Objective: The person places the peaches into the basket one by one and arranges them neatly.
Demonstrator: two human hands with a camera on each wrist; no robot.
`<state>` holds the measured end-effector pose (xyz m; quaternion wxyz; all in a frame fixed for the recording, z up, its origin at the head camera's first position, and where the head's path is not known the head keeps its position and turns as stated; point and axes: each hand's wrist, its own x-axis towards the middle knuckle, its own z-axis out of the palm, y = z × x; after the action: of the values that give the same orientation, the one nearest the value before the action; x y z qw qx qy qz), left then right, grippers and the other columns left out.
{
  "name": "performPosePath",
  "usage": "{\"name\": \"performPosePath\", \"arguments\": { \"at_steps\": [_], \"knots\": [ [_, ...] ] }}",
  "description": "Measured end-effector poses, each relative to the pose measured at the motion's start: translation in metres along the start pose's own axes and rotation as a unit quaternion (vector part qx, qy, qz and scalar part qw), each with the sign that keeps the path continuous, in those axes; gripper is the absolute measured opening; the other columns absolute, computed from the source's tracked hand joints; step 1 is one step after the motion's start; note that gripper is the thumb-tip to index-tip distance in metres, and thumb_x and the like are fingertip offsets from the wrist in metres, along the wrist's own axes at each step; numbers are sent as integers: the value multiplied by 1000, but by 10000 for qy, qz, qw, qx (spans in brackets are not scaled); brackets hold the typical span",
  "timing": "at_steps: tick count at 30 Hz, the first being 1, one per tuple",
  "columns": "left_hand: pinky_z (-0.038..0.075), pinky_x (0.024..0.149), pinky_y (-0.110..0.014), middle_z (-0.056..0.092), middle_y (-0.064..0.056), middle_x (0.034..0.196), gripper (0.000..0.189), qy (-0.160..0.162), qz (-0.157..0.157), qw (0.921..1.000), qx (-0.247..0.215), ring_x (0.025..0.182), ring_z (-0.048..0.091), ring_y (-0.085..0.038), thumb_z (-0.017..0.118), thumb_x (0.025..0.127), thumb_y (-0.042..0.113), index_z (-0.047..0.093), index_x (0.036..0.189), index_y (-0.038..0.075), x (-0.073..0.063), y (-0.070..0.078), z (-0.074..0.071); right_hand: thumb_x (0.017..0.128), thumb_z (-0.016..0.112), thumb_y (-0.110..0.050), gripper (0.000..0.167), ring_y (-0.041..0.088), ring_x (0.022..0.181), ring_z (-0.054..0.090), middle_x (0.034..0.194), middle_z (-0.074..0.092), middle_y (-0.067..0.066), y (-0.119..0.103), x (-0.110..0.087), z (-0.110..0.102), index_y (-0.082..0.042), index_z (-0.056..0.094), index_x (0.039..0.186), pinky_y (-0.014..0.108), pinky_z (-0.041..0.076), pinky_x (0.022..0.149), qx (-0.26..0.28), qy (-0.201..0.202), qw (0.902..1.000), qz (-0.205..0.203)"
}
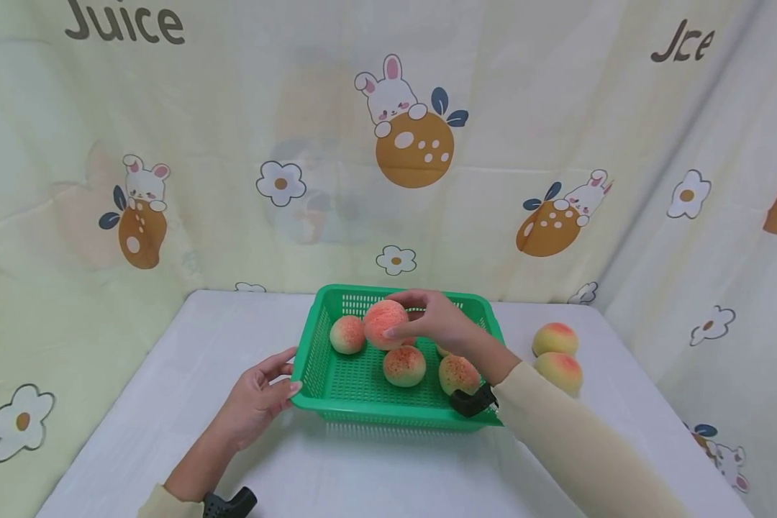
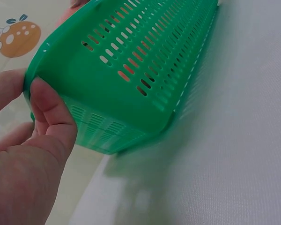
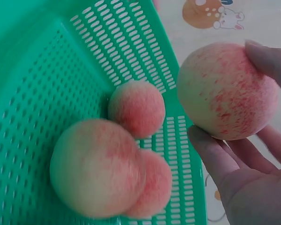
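A green plastic basket point(image 1: 350, 410) with slotted walls stands on the table. My left hand point(image 1: 259, 399) pinches its left rim between thumb and fingers, as the left wrist view shows close up point(image 2: 37, 140). Over the basket, my right hand point(image 1: 440, 320) holds a pink, speckled peach point(image 1: 385, 324) between thumb and fingers; the right wrist view shows this peach point(image 3: 227, 91) beside the basket wall. Inside lie several more peaches, among them one at the left point(image 1: 347, 335), one in the middle point(image 1: 404, 366) and one at the right point(image 1: 458, 374), partly behind the wrist.
Two yellow-pink peaches point(image 1: 555, 339) point(image 1: 559, 370) sit on the white table point(image 1: 233, 324) right of the basket, close to the right sleeve. A curtain point(image 1: 220, 108) printed with rabbits and flowers hangs behind the table. Black wrist straps point(image 1: 229, 503) show on both arms.
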<state>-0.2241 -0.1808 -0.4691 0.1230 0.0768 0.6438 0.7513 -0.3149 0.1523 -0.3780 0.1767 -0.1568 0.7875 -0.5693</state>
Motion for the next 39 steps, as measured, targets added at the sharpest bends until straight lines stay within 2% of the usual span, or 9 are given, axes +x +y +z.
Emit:
{"name": "performPosePath", "arguments": {
  "at_steps": [7, 15, 23, 30, 39],
  "knots": [
    [61, 87, -25, 49, -11, 125, 70, -34, 14, 10000, -28, 100, 68, -11, 68, 97, 5, 34, 159, 6, 1, 2, 0, 75, 91, -17, 62, 22, 115, 69, 134, 66, 4, -2, 18, 16, -15, 66, 132, 37, 60, 91, -91, -299, 9995, 68],
    [61, 87, -25, 49, -7, 122, 71, -12, -22, 10000, -81, 99, 68, -10, 68, 97, 5, 34, 159, 6, 0, 2, 0, 78, 90, -22, 58, 23, 121, 64, 129, 69, -1, 2, 30, 26, -22, 68, 132, 36, 58, 95, -788, -824, 9934, -82],
    [61, 88, -27, 50, -8, 122, 70, -6, -15, 10000, -94, 100, 68, -12, 69, 96, 6, 36, 158, 7, 0, 0, -1, 78, 90, -21, 58, 29, 119, 64, 129, 68, -1, 9, 40, 32, -25, 69, 132, 35, 59, 90, -932, -912, 9914, -51],
    [61, 88, -27, 51, -10, 124, 69, 57, -20, 10000, -56, 99, 68, -12, 69, 97, 6, 38, 158, 9, 1, -2, -1, 78, 91, -27, 58, 24, 114, 63, 125, 71, -4, 15, 44, 37, -28, 70, 132, 36, 58, 91, -1282, -900, 9876, -94],
    [62, 88, -29, 49, -15, 128, 68, 69, -42, 10000, -49, 100, 69, -14, 69, 96, 6, 38, 157, 10, 0, -1, -1, 75, 93, -31, 58, 25, 121, 58, 123, 71, -8, 17, 49, 38, -30, 71, 128, 33, 56, 90, -1675, -1019, 9806, 46]
  ]
}}
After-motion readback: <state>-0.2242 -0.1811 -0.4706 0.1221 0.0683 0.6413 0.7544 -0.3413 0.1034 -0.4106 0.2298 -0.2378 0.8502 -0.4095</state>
